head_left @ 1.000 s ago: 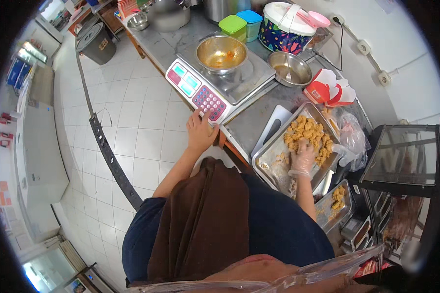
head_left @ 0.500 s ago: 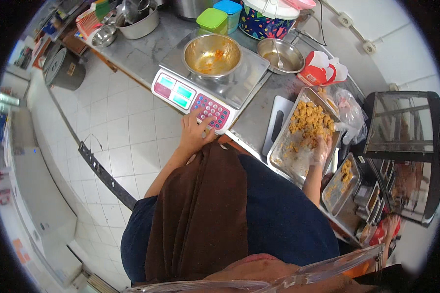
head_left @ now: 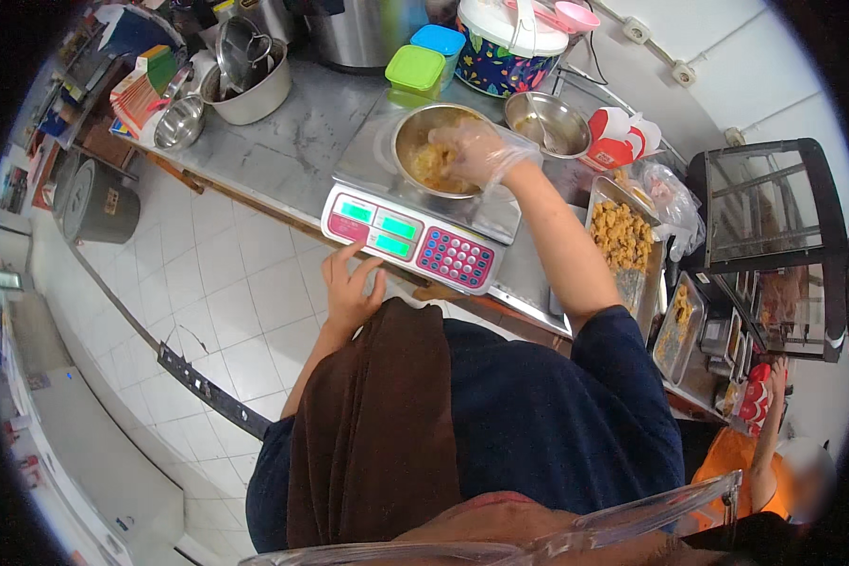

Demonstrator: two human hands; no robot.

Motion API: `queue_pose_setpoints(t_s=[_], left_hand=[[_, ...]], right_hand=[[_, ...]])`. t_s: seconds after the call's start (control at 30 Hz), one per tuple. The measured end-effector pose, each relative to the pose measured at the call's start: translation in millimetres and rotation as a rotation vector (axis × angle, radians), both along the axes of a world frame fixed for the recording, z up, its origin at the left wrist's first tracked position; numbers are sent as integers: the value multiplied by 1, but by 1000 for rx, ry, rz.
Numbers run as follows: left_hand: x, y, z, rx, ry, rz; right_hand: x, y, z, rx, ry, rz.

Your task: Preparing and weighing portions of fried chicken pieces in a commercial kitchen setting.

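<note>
My right hand (head_left: 476, 156), in a clear plastic glove, reaches down into a steel bowl (head_left: 406, 174). Its fingers curl around golden fried chicken pieces (head_left: 434, 162) and hide part of the bowl's inside. Under the bowl is a digital scale (head_left: 358, 228) with lit green displays and a pink keypad. My left hand (head_left: 351, 288) is bare, its fingers apart, with a fingertip at the scale's front edge below the displays. To the right, a metal tray (head_left: 643, 283) holds more fried chicken pieces (head_left: 621, 236).
Behind the scale stand a green-lidded container (head_left: 413, 71) and a flowered bucket (head_left: 505, 57). A second steel bowl (head_left: 571, 132) with a fork and a red-and-white box (head_left: 623, 140) lie right of it. A glass display case (head_left: 755, 208) stands far right; a person in orange (head_left: 736, 462) is below it.
My right hand has moved from the tray left and up into the steel bowl, bringing chicken pieces. My left hand has come off the keypad to the scale's front edge.
</note>
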State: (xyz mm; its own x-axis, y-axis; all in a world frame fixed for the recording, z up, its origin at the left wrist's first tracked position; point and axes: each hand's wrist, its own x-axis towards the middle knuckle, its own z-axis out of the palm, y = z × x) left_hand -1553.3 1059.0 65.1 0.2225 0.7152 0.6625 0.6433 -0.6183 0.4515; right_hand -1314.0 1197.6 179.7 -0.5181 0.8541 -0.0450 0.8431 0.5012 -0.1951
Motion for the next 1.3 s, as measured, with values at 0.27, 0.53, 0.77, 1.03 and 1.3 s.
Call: queue_pose_setpoints(t_s=[0.27, 0.53, 0.77, 1.03, 1.3], left_hand=[[-30, 3, -7, 20, -48, 87], [-30, 16, 9, 93, -65, 168], [-50, 12, 19, 242, -52, 421], [-31, 6, 26, 274, -60, 433], [-34, -1, 18, 262, -41, 434]], right_hand=[[31, -19, -9, 21, 898, -392], [197, -150, -84, 96, -61, -1205], [237, -223, -194, 109, -60, -1077], [264, -241, -217, 243, 882, -1288], [243, -235, -162, 258, 1095, -1387]])
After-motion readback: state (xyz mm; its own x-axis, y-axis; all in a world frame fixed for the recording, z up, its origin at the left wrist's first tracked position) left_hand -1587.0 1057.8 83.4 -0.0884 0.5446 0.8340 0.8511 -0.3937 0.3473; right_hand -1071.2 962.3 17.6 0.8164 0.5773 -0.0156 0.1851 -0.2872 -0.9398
